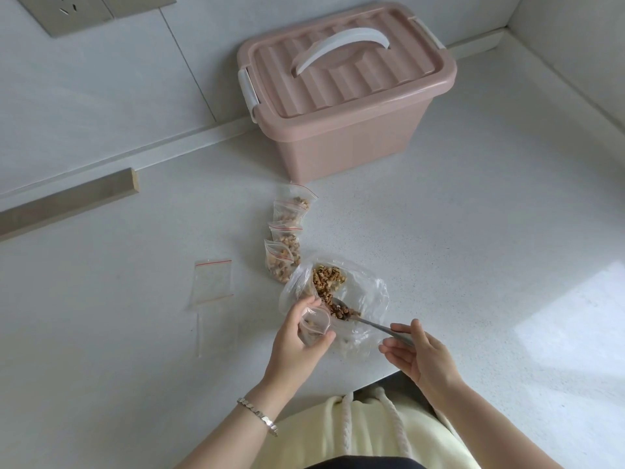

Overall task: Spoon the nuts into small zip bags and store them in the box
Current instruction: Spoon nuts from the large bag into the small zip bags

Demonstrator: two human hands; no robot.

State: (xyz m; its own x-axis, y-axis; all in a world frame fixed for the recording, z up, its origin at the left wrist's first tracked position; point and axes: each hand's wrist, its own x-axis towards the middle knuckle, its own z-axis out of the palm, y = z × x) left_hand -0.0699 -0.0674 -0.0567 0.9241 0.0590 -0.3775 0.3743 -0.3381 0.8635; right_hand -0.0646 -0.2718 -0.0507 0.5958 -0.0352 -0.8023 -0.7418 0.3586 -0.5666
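Currently I have the left grip curled round a small clear zip bag, its mouth held open toward the right grip. A few nut pieces show inside it. The right grip pinches the handle of a slim metal spoon. The spoon's loaded bowl lies inside the large clear plastic supply bag, just ahead of both grips. The brown chopped nuts left in that bag form a modest heap.

Progress: a row of filled small zip bags, four as far as I can count, lies on the white speckled surface beyond the left grip. The row runs toward the pink plastic box with a white handle. That box stands well beyond both grips with its lid on, and I can see no bag stored in it. Empty red-striped zip bags lie outboard of the left grip.

I judge filling to be past halfway. Remaining: finish this bag, seal it, fill the spares, open the box, load all bags.
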